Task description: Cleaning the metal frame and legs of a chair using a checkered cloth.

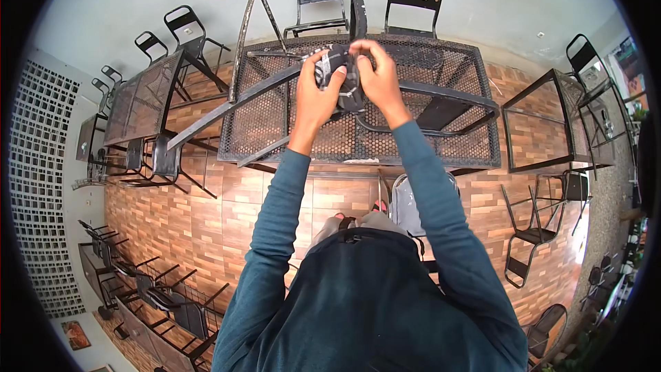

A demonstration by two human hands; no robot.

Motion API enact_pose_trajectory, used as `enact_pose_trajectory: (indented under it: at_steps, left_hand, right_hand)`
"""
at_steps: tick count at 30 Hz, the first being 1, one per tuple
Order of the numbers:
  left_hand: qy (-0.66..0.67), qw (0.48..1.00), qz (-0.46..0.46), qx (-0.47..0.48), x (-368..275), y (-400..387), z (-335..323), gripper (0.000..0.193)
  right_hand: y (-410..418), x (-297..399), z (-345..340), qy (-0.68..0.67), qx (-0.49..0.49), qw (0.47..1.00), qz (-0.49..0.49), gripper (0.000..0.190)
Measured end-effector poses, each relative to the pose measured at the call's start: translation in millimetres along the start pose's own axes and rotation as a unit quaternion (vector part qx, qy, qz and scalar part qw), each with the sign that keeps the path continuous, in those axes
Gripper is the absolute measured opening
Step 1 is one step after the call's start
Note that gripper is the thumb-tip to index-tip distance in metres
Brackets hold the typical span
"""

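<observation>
A dark patterned cloth (pixel 347 88), bunched up, is between my two hands above a black perforated metal table (pixel 258 134). My left hand (pixel 321 88) grips its left side with thumb and fingers. At the cloth's upper right, my right hand (pixel 376 72) has its fingers curled against the edge, slightly blurred; whether they pinch it I cannot tell. A black metal-framed chair (pixel 444 108) lies on its side on the tabletop, its legs reaching left and up past my hands. The cloth hides part of its frame.
Two black metal chairs (pixel 414 5) stand behind the table by the wall. Another mesh table (pixel 144 98) with chairs is at the left. To the right are a metal-framed table (pixel 563 113) and an upturned chair (pixel 534 235). A grey chair seat (pixel 408 206) is close by my legs.
</observation>
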State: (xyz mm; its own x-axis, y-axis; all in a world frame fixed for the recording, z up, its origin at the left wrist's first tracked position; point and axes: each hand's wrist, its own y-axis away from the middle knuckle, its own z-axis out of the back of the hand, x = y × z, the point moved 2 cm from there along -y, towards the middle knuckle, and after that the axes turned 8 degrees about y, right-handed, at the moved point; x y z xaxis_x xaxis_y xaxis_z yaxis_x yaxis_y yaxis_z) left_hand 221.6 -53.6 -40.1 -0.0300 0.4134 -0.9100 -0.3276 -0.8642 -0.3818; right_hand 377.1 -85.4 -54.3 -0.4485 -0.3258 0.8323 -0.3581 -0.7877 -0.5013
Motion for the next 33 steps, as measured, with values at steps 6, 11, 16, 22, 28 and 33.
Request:
enact_pose_trajectory:
  at_steps: [6, 11, 16, 22, 28, 33]
  left_hand:
    - [0.396, 0.897, 0.163, 0.112, -2.2, 6.7, -12.0, 0.05]
    - [-0.142, 0.987, -0.042, 0.063, -21.5, -31.9, 26.7, 0.031]
    - [-0.37, 0.913, -0.116, 0.128, -15.0, -64.7, 42.9, 0.038]
    - [-0.49, 0.848, -0.035, 0.197, 13.0, -71.0, 39.6, 0.041]
    - [-0.502, 0.842, 0.002, 0.2, 17.9, -77.3, 36.9, 0.044]
    - [-0.512, 0.836, 0.011, 0.196, 16.3, -74.5, 37.3, 0.046]
  right_hand:
    - [21.0, 14.4, 21.6, -0.047, 0.025, 0.997, -0.062, 0.057]
    - [-3.5, 8.5, 59.3, 0.117, -0.073, 0.99, -0.024, 0.054]
    - [-20.4, 28.8, 41.0, 0.26, -0.006, 0.964, 0.049, 0.055]
    - [-8.8, 20.6, 15.1, 0.46, 0.028, 0.886, 0.051, 0.055]
    - [-2.4, 22.6, -2.3, 0.49, 0.047, 0.864, 0.107, 0.05]
    - [-6.1, 23.3, -5.5, 0.48, 0.056, 0.872, 0.078, 0.05]
